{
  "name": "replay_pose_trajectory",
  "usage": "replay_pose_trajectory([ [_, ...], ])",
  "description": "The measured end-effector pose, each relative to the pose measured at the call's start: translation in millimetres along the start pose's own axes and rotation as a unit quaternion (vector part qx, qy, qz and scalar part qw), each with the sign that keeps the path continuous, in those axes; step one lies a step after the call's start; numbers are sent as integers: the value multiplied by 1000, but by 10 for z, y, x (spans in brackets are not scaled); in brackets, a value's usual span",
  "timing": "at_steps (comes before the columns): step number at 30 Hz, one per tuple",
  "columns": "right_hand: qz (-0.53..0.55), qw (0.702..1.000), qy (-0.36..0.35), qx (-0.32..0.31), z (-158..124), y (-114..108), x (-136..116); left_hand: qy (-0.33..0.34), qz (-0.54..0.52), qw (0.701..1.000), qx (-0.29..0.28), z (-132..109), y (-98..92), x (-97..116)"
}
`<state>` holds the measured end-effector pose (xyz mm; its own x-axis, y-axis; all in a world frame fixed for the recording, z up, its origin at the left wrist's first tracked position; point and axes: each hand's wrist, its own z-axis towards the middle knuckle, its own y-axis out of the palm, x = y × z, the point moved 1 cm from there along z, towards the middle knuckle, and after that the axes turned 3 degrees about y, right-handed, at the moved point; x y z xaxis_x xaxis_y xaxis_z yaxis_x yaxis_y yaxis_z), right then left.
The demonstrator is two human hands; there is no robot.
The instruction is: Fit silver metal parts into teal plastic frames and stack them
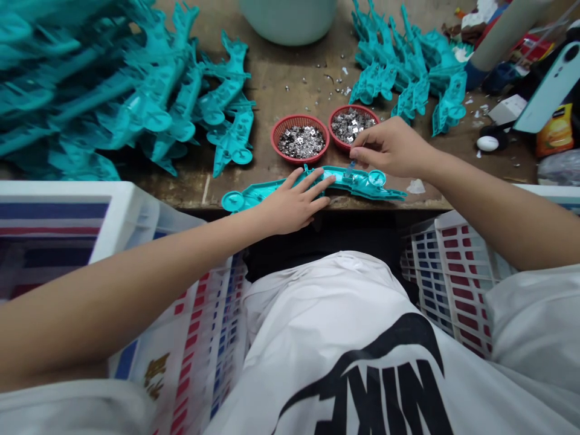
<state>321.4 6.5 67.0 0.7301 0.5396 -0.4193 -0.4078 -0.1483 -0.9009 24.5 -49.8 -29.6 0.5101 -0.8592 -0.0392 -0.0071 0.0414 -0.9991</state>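
The left hand (292, 205), fingers spread wide, lay across the turquoise part (353, 180) at the tabletop's (267, 84) near edge, where uneven pressure could tip it; the right hand's (392, 151) fingers were pinched narrow, contents undeterminable.

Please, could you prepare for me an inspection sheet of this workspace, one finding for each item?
Surface: wooden table, marked and worn.
Job's things: teal part at the near edge; left red basket and right red basket with small metal pieces; left teal pile, right teal pile.
Clutter: scattered bits; yellow packet at right.
Hands: left hand spread on the teal part; right hand above its right half, grasp unclear.
Cables: none clearly seen.
Surroundings: white crate at right; pale tub beyond the baskets.
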Motion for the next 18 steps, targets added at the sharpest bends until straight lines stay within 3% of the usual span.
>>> replay_pose_trajectory([
  [5,-10,999,-31,-8,3,23,25,3,15,1000,-10,1,-9,4],
  [18,-57,998,-22,14,40,46,100,0,12,1000,-7,4,7,-1],
])
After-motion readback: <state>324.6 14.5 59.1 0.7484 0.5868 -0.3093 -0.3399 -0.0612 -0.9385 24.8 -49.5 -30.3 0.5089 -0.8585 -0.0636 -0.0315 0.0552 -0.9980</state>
